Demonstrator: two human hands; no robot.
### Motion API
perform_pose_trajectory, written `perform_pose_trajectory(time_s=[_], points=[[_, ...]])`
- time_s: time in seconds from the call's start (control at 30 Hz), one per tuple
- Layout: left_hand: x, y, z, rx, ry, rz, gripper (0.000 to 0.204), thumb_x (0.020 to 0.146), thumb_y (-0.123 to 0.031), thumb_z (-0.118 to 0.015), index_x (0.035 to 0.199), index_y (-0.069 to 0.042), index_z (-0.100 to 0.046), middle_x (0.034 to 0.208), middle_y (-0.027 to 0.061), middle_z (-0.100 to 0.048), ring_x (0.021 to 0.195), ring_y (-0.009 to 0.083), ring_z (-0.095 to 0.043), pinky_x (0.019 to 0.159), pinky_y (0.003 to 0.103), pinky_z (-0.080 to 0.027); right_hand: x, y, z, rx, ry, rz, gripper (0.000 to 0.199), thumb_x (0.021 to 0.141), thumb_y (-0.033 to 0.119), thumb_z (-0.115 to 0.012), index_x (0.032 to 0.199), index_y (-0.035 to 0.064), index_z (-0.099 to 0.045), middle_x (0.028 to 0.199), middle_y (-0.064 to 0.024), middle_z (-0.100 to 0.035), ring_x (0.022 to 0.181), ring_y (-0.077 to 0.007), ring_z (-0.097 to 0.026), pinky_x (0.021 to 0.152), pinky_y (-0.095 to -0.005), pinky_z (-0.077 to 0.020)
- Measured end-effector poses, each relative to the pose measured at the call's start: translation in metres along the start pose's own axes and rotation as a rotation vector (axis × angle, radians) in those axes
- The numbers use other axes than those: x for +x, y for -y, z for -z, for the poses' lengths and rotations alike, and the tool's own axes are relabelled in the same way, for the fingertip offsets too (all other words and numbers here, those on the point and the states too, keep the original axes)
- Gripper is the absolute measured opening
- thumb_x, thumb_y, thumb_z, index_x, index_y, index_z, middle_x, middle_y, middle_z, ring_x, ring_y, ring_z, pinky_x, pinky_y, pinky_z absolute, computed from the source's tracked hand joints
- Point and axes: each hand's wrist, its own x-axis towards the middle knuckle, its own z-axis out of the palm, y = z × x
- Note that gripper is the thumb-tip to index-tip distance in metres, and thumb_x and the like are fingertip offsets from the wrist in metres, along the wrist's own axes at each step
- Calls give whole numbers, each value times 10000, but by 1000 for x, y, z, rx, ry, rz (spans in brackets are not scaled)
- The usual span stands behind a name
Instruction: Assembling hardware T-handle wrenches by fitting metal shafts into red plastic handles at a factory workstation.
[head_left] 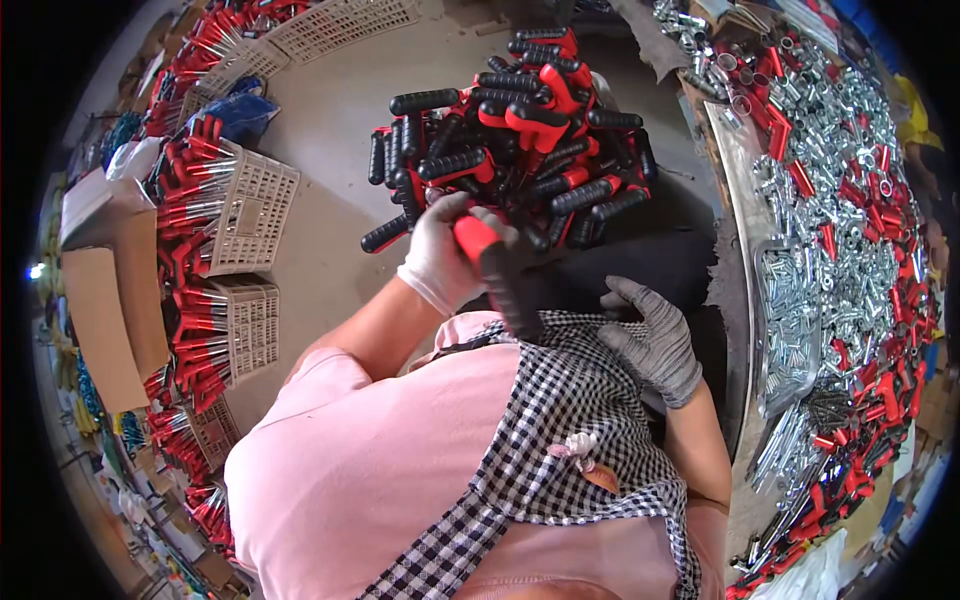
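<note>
Pink sleeved shirt (pixel 380 450) and black-and-white checked apron (pixel 570 430) fill the bottom of the view, closest to the lens.

Left hand (pixel 445 250), in a white knit glove, is clenched around the red upper end of a red-and-black T-shaped tool handle (pixel 495 265). Its ribbed black rubber grip points down toward the apron. Handle is lifted just off the near edge of the pile of red-and-black ribbed handles (pixel 520 140) heaped on the floor ahead.

Right hand (pixel 650 340), in a grey knit glove, lies on the apron with fingers loosely curled and holds nothing. It sits just beside the handle's lower end, not touching as far as I can tell.

Handling, my read: moulded plastic with a rubber sleeve, so stiff, light, not fragile. Ribbing gives good purchase, and the gloves help. Best hold is the ribbed black section or the red neck where the cross-piece meets it. The smooth red part is likely slicker.

White slotted plastic baskets (pixel 255 210) of red handles with steel shafts line the left side. Metal-topped bench (pixel 745 200) on the right carries silver steel sleeves and red parts (pixel 850 210).
</note>
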Motion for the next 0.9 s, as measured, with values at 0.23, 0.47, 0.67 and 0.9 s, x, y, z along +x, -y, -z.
perform_pose_trajectory(time_s=[0.23,0.47,0.67,0.9], points=[[-52,-88,-21,712,-24,-222,425,920,-400,-608,1035,8,-576,769,113,-601,612,202,-593,595,320,-523,-6,-5,6,-56,59,-106,551,790,111,-761,1292,-2,-564,1033,-131,-683,944,-201,-664,885,-326,-522],[-56,-129,-45,2067,197,-279,249,783,-151,-666,965,16,-636,709,60,-605,540,137,-584,494,259,-444,-15,-20,8,-150,16,-93,537,788,97,-753,1281,-6,-566,1027,-138,-685,939,-211,-672,882,-329,-525],[0,-176,-8,2159,-343,-220,280,803,-242,-694,991,-35,-688,636,47,-608,508,136,-569,503,276,-459,-23,-34,4,-231,-46,-128,536,786,129,-752,1275,8,-572,1039,-150,-686,956,-245,-677,884,-343,-528],[20,-142,-20,2766,-123,-678,368,798,-332,-709,989,-18,-680,745,178,-659,683,332,-649,654,410,-511,-22,-42,-2,-388,12,-100,532,790,212,-748,1269,46,-586,1037,-124,-687,941,-266,-670,863,-361,-526]])
